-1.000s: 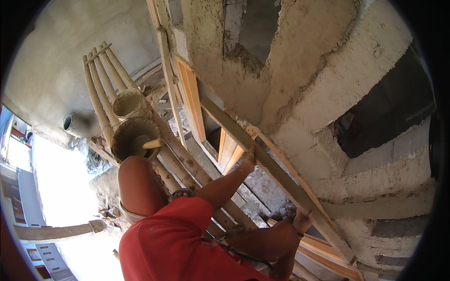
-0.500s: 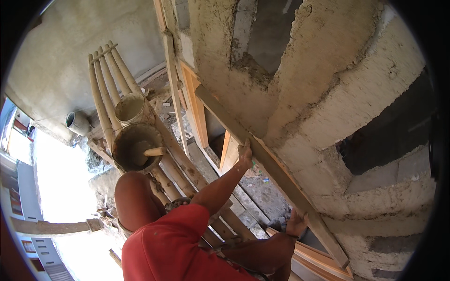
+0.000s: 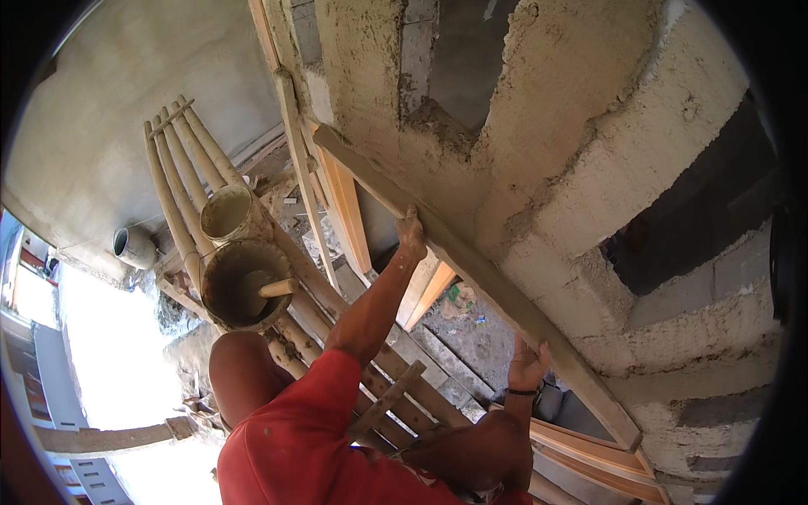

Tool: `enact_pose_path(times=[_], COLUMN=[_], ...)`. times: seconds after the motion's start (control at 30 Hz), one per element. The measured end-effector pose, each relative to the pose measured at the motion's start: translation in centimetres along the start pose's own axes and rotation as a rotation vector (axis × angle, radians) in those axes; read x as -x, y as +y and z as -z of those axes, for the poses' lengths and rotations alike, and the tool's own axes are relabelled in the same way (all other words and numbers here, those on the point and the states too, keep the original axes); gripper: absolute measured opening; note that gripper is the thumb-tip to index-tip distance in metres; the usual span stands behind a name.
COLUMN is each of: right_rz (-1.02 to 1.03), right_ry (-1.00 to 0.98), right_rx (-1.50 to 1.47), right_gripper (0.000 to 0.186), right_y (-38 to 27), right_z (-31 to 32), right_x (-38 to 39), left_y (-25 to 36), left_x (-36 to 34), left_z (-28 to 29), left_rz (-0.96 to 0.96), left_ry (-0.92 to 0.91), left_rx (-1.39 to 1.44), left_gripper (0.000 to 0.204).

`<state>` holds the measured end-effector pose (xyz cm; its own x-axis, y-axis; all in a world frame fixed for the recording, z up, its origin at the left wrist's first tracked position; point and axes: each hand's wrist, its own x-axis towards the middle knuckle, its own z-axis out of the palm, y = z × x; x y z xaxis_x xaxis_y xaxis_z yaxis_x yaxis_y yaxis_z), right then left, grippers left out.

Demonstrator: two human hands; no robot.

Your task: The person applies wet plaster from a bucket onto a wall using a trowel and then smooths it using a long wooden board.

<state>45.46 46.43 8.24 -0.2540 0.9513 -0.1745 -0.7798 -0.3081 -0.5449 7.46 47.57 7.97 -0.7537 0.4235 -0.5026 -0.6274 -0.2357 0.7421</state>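
Harsh daylight is blowing out the lower left to white glare, the plastered wall is sitting evenly lit, and fisheye bending is darkening the rim.

No packages, labels, signs or screens.

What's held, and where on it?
Both hands hold a long straightedge board against the plastered wall: left hand near mid-length, right hand toward its lower end.
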Motion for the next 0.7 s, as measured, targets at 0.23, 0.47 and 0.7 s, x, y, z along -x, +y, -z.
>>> enact_pose_path(times=[0.23,0.47,0.7], right_rz=[0.076,0.101,0.15], right_ry=[0.002,-0.002,-0.013], right_rx=[0.009,0.034,0.07], right_gripper=[0.048,0.049,0.045], right_y=[-3.6,-7.3,-12.9], right_z=[0.2,-1.8,-2.2], right_x=[0.8,2.3,3.2], left_y=[-0.4,-0.2,4.5], left_x=[3.6,4.6,16.6], left_z=[-2.7,-2.9,-8.7], left_rz=[-0.002,-0.061,-0.104], left_ry=[-0.13,-0.192,-0.111], left_rx=[0.124,0.033,0.057], left_gripper=[0.045,0.06,0.038])
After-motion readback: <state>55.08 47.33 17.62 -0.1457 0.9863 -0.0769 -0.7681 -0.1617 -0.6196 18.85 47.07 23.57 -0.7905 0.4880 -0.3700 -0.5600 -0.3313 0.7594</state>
